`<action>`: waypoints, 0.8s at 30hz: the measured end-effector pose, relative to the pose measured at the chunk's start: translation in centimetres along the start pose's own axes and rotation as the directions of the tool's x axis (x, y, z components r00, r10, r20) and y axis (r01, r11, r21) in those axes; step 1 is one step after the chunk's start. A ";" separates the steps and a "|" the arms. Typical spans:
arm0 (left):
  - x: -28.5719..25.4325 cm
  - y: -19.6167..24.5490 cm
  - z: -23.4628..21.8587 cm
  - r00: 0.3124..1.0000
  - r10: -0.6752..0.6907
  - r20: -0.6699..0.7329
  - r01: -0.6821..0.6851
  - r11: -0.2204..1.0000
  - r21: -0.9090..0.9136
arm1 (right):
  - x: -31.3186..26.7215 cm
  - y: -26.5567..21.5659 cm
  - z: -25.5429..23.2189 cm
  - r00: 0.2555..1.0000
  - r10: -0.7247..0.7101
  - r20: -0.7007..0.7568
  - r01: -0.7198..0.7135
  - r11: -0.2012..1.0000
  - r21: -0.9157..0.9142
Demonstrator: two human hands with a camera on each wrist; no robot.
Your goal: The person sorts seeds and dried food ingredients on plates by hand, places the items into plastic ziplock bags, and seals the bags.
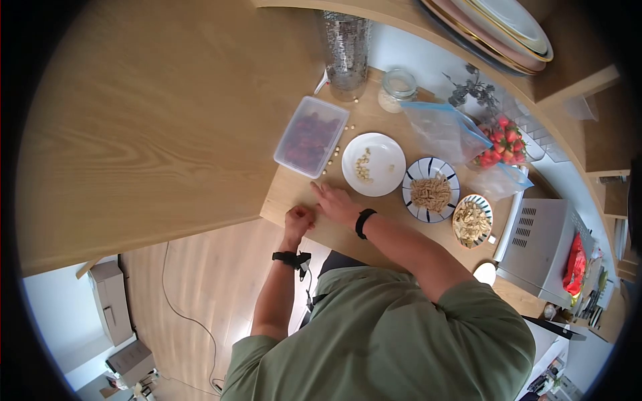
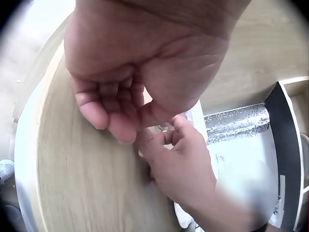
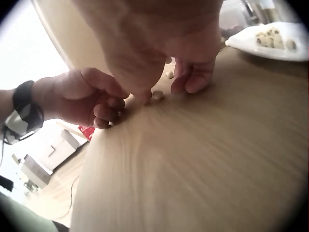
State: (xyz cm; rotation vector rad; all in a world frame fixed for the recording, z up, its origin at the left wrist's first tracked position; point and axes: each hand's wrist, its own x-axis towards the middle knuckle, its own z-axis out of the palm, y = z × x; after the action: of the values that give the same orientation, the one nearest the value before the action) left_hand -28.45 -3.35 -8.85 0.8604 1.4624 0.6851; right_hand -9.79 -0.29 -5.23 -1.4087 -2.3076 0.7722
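My right hand (image 1: pixel 336 204) reaches down to the wooden table (image 3: pixel 203 164). In the right wrist view its thumb and fingers are spread apart, with a small pale lotus seed (image 3: pixel 158 95) on the wood between them. Another seed (image 3: pixel 169 75) lies just behind. My left hand (image 1: pixel 299 220) is beside it at the table's near left corner, fingers curled toward the palm; nothing shows inside it in the left wrist view. Past the right hand, several loose seeds (image 1: pixel 330 162) trail between a lidded plastic box (image 1: pixel 311 137) of dark red pieces and a white plate (image 1: pixel 384 148) bearing more seeds.
To the right stand a patterned plate (image 1: pixel 410 196) of brownish strips and a bowl (image 1: pixel 456 230) of pale slices. Behind are a glass jar (image 1: pixel 398 90), a silvery cylinder (image 1: pixel 346 57) and bagged strawberries (image 1: pixel 503 142). A large wooden panel (image 1: pixel 154 134) borders the left side.
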 end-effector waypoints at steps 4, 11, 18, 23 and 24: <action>-0.1 0.3 -0.1 0.999 -0.037 0.003 0.037 0.999 0.010 | 1.8 0.7 1.5 0.998 -0.061 0.007 0.061 0.984 -0.168; 1.5 1.0 0.2 0.994 0.008 0.110 -0.008 1.000 -0.001 | 1.6 0.5 2.2 1.000 0.014 -0.013 -0.017 0.956 -0.293; 2.0 2.7 2.2 0.960 0.035 0.279 -0.082 0.984 0.157 | -0.3 1.1 1.7 0.992 -0.023 -0.120 -0.004 0.975 -0.220; 1.9 3.2 2.8 0.909 0.212 0.358 -0.373 0.796 0.477 | -2.6 1.4 0.6 0.971 0.152 -0.182 -0.137 0.986 0.095; 2.2 2.8 2.9 0.898 0.233 0.373 -0.410 0.749 0.520 | -2.9 1.7 0.6 0.971 0.156 -0.183 -0.141 0.986 0.090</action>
State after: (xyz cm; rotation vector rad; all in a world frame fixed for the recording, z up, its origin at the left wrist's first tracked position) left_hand -25.24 -0.18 -7.92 1.6659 1.2750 0.3198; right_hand -7.55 -2.36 -6.75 -1.5623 -2.0268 0.7262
